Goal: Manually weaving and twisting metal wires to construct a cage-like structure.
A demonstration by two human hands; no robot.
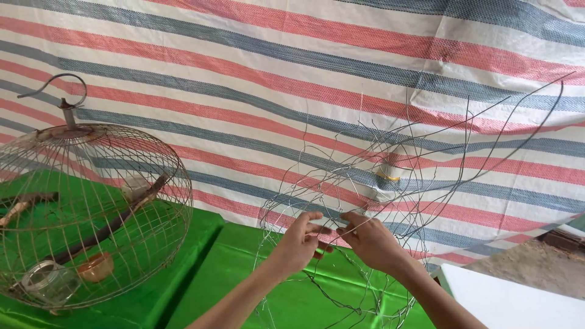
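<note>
Over the green tabletop, near its middle: two bare hands meet inside an unfinished wire cage frame [365,201].
Left hand: the left hand [300,242] reaches in from the lower centre, fingers [314,217] curled narrow and pinched on a thin wire of the frame.
Right hand: the right hand [370,242] comes in from the lower right, fingertips just beside those of the left hand, also closed on a thin wire; I cannot tell whether both hold the same strand.
Wire cage frame: a loose, open mesh of thin grey wires, roughly rounded, standing on the green cloth [213,268] toward its right edge; long loose wire ends [518,109] sweep up and to the right, well above the hands.
Finished cage: a domed wire birdcage [91,207] stands at the left edge of the tabletop, well apart from the hands, with a hook [64,91] on top.
Inside the finished cage: a brown wooden perch [116,222] slants across it, a clear jar [49,281] and a small orange cup [95,267] lie near its bottom.
Backdrop: a woven tarpaulin [292,67] striped white, red and blue hangs behind everything.
Right of the tabletop: a white surface [518,301] fills the lower right corner.
</note>
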